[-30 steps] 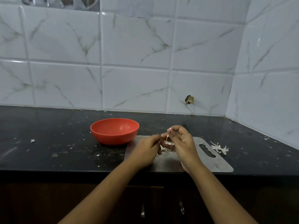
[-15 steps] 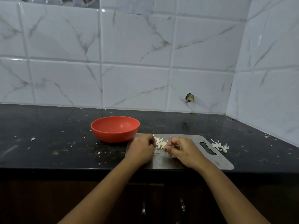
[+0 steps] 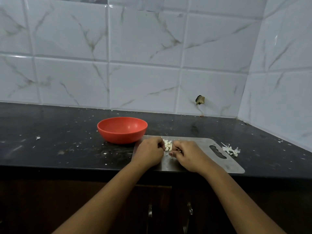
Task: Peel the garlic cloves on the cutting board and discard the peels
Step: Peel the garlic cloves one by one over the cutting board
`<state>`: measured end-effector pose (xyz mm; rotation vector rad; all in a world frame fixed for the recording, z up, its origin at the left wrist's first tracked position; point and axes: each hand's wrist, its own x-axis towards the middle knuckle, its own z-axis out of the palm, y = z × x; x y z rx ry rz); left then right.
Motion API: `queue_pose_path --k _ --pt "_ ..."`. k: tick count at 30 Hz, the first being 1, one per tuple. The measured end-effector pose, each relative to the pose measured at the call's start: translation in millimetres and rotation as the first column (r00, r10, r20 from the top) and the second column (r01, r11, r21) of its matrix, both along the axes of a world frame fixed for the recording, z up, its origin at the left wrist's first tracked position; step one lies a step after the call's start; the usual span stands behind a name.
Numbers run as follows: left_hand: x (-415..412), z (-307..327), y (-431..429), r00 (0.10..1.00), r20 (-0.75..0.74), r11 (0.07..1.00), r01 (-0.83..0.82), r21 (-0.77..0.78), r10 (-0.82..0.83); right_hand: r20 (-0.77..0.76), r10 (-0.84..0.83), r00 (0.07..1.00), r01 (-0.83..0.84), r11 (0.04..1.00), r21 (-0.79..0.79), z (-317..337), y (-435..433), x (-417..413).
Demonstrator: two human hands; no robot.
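Cutting board (image 3: 205,149) holds garlic cloves (image 3: 167,145) between both hands (image 3: 149,152) (image 3: 187,155).

I see white marbled tiles (image 3: 145,36) on the back wall (image 3: 143,85) and the right wall (image 3: 287,78), with a small broken hole (image 3: 200,99) low near their corner. Below, a speckled black counter (image 3: 50,132) tops dark cabinets (image 3: 42,200) with two metal handles (image 3: 150,211); light is dim.

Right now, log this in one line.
left hand: curled at garlic cloves | right hand: same | cloves: on cutting board | peels: beside board
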<state>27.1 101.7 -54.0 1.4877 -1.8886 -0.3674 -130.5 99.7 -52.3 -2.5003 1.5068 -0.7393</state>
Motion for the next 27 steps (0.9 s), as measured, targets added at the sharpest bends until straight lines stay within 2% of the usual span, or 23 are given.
queue_pose_path --k 16,23,25,27 --pt "2 2 6 0.999 0.025 1.0 0.026 0.013 -0.026 -0.039 -0.023 0.999 0.017 0.987 -0.159 -3 17 12" --pt "4 0 7 0.998 0.043 0.999 0.037 0.001 -0.037 -0.113 -0.042 0.993 0.019 0.98 -0.198 0 20 20" --pt "6 1 7 0.999 0.038 1.0 0.022 -0.003 -0.022 -0.132 -0.049 0.99 0.023 0.981 -0.192 -2 16 26" --pt "7 1 8 1.0 0.017 1.0 0.022 0.002 -0.022 -0.069 -0.048 0.996 0.039 0.991 -0.131 -3 12 26"
